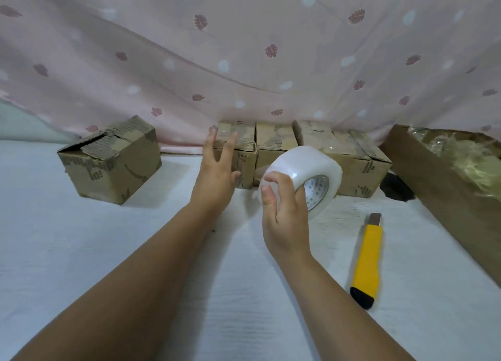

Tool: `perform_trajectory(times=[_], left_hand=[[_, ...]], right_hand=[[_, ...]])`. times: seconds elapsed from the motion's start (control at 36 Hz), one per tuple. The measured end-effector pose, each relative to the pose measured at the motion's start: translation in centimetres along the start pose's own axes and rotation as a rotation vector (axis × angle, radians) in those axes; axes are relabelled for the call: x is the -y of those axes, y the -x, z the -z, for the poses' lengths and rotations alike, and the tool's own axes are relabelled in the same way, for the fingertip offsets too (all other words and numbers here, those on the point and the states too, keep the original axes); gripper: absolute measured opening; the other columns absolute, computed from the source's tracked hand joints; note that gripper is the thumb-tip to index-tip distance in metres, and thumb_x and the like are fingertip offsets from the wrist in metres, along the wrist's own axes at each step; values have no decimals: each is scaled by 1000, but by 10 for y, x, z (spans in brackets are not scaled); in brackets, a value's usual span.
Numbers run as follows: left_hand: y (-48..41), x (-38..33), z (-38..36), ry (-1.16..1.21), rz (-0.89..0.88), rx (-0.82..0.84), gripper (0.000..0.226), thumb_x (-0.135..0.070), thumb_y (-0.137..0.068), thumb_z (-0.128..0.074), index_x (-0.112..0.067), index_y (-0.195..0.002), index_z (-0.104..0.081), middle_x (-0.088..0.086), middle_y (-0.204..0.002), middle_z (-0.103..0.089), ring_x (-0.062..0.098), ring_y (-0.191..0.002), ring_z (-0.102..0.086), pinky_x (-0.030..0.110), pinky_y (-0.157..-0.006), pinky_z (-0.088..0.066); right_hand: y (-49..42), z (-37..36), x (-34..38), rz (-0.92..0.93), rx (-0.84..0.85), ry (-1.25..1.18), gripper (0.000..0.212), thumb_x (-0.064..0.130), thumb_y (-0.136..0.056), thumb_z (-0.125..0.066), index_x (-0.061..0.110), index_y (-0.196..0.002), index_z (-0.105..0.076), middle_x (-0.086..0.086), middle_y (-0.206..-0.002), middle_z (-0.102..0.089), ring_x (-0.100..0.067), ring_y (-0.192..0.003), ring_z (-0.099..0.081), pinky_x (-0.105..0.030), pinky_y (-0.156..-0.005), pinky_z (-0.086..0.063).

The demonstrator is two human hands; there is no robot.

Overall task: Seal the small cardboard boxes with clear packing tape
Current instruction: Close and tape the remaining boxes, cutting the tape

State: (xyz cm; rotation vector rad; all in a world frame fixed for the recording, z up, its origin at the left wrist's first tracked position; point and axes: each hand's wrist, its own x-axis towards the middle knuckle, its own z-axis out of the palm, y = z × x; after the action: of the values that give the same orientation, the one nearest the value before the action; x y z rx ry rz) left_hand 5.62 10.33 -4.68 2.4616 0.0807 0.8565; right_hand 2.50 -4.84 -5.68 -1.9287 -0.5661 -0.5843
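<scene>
From the head camera, the left hand (217, 170) reached forward with its fingers straight and spread, holding nothing. Its fingertips lay over the top front edge of the leftmost box (245, 157) in a row of small brown cardboard boxes (273, 143). Whether they actually touched the cardboard could not be told.

The right hand (282, 211) gripped a fat roll of clear packing tape (306, 170), with the thumb and fingers curled round its outer rim. The roll was held on edge above the table, just in front of the middle of the row, with its printed core facing right and toward the camera.

The row stood side by side against the hem of a pink curtain with a dark red leaf print (244, 48). Glossy tape showed on the tops of the boxes at the right end.

Another small brown cardboard box (111, 162) sat well apart to the left, turned at an angle, its worn top flaps not lying flat.

All of this rested on a white textured tabletop (108, 252). A yellow utility knife with a black end (367, 260) lay on it to the right of the right forearm, with its metal tip pointing away.

Further right stood a large brown cardboard carton (433, 170) holding crumpled clear plastic (474, 157).
</scene>
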Motion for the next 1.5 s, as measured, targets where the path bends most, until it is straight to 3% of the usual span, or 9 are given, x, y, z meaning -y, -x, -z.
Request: perform_trajectory(times=[0.14,0.36,0.61,0.69,0.75,0.97,1.14,1.39,1.5], left_hand=[[4,5,-9,241,171,-94,99,-1,-83,-70,-23,-154,-5,9,-154,-8,19,-135,-30,12,-93,-27],[-4,15,-13,348,373,-40,95,-2,-88,-64,-24,-154,1,2,-147,-42,22,-133,-42,36,-109,-36],[-7,20,-16,343,328,71,94,-10,-90,-62,-25,-154,4,-6,-156,-29,24,-133,-42,39,-108,-36],[-3,20,-12,389,368,31,93,-13,-89,-65,-29,-154,0,1,-155,-22,10,-116,-54,27,-94,-42],[-1,19,-10,461,403,2,86,-12,-91,-62,-30,-153,-5,1,-144,-38,2,-98,-56,14,-76,-40],[9,12,1,498,464,-44,59,-12,-94,-53,-25,-146,-28,-2,-122,-53,10,-102,-55,10,-64,-38],[29,-4,17,228,275,-178,44,0,-90,-47,-13,-132,-49,6,-125,-51,20,-110,-51,24,-86,-40],[44,-1,62,-358,-149,-257,34,15,-61,-64,-3,-89,-72,18,-109,-67,42,-102,-62,47,-77,-49],[44,12,84,-507,-51,-238,37,10,-65,-63,-3,-100,-70,21,-128,-58,45,-124,-48,56,-95,-40]], right_hand=[[0,0,2,-4,-3,7,35,34,-96,-41,13,-116,-60,-15,-105,-56,-7,-85,-42,-11,-69,-32],[0,0,3,-2,1,16,34,30,-96,-41,11,-116,-60,-15,-110,-56,-1,-85,-39,0,-75,-32],[0,-1,2,-2,1,18,34,31,-96,-41,12,-117,-60,-14,-109,-55,1,-87,-38,0,-76,-33],[0,-1,1,-7,3,19,35,33,-96,-41,13,-118,-60,-13,-109,-54,-1,-88,-39,0,-76,-33],[0,-1,1,-2,-2,24,36,32,-95,-41,12,-117,-60,-14,-110,-54,-1,-88,-38,0,-76,-32],[2,0,1,10,-1,16,33,31,-95,-42,12,-117,-60,-15,-107,-54,-1,-85,-36,3,-76,-29],[3,0,1,5,20,18,35,33,-96,-42,11,-117,-59,-15,-110,-55,-4,-91,-38,-5,-75,-29],[8,-3,1,56,40,73,22,21,-101,-51,11,-118,-61,-14,-111,-53,1,-87,-32,-15,-72,-28],[10,-3,3,69,27,90,29,29,-99,-46,12,-117,-61,-8,-106,-48,-1,-87,-34,-17,-69,-29]])
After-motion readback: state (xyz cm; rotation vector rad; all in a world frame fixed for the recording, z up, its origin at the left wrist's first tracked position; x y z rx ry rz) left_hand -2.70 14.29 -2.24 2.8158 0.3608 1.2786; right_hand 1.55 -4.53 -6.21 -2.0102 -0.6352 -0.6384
